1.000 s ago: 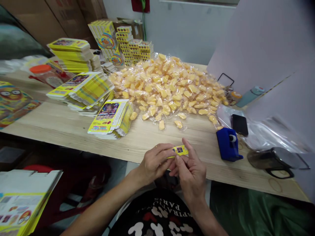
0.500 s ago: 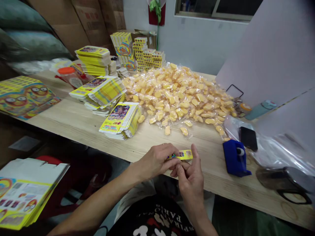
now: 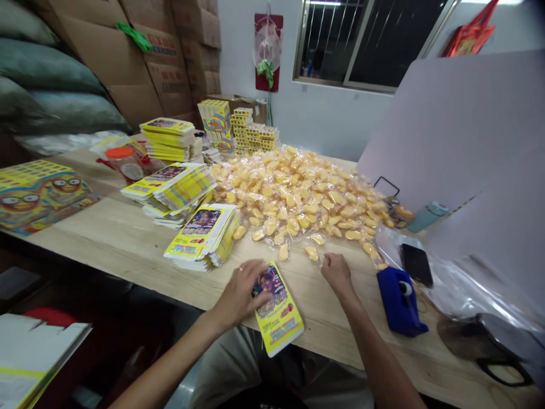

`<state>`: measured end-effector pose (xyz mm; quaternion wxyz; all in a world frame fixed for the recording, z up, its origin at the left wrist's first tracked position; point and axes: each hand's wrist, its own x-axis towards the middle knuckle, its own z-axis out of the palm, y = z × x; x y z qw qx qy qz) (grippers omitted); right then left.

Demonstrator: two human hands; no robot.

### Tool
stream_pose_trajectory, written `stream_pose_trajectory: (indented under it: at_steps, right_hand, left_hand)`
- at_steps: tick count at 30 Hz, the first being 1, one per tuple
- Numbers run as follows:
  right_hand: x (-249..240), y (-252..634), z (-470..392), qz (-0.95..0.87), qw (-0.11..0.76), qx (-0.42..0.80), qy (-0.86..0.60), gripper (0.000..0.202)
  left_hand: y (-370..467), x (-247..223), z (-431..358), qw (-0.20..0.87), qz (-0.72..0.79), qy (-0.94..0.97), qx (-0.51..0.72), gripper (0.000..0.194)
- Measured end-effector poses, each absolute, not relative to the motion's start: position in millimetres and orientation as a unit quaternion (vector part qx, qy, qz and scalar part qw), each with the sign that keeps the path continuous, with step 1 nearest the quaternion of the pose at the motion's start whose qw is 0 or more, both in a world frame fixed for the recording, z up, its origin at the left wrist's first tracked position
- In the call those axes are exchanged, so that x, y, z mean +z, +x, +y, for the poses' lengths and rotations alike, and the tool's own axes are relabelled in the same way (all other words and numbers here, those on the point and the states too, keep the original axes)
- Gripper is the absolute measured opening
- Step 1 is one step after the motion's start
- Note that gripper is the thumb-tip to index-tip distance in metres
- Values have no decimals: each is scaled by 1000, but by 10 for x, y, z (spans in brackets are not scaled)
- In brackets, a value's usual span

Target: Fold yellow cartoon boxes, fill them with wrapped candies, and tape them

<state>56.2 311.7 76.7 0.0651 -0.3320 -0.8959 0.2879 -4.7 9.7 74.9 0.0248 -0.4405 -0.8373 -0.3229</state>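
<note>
In the head view, my left hand (image 3: 242,296) holds a flat yellow printed box (image 3: 279,318) by its left side. The thumb lies across the printed face, and the box's lower end reaches past the table's front edge. To the right, my right hand (image 3: 338,275) is closed, its fingertips pinching the edge of a clear packet with a yellow piece (image 3: 311,253) inside. Behind both hands spreads a large pile of such clear-wrapped yellow pieces (image 3: 293,193). A stack of flat yellow boxes (image 3: 202,236) lies left of the pile.
More yellow stacks (image 3: 168,184) and built-up boxes (image 3: 217,125) stand at the back left. A jar with an orange lid (image 3: 125,165) is beside them. On the right are a blue tape dispenser (image 3: 398,304), a phone (image 3: 417,264), clear bags and a dark jug (image 3: 481,341).
Both hands have come apart. The yellow box, earlier edge-on between them, now shows its printed face in my left hand. My right hand has moved forward to a wrapped piece. The view has tilted up.
</note>
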Motion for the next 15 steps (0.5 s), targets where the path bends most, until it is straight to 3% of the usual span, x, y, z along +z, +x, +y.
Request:
stream_pose_trajectory:
  at_steps: [4,5,7,10,12,15]
  right_hand:
    - [746,159,3046,-910,15,227,-345,33]
    - [730,108,2997,-916,3,226,-332,35]
    - [707,34,2932,-925,-18,237,-295,34]
    - [734,-74,3015,-929,-23,257,-267,33]
    - [774,-163,3178,-925,-1,249,-288,34]
    - [791,-273,3427,-917,32,227,-327,33]
  left_hand:
    - [366,572,9,-57,-760,-622,-179,105]
    - [419,509,3,-53,-766,-622,-155,105]
    - [449,424,-4,-10,-773,-617,-148,87]
    - [357,521,-23,47,-721,-654,-226,60]
    - [253,719,-12,64,-699,-634,-324,59]
    - [81,996,113,26,-716,-472,-514,73]
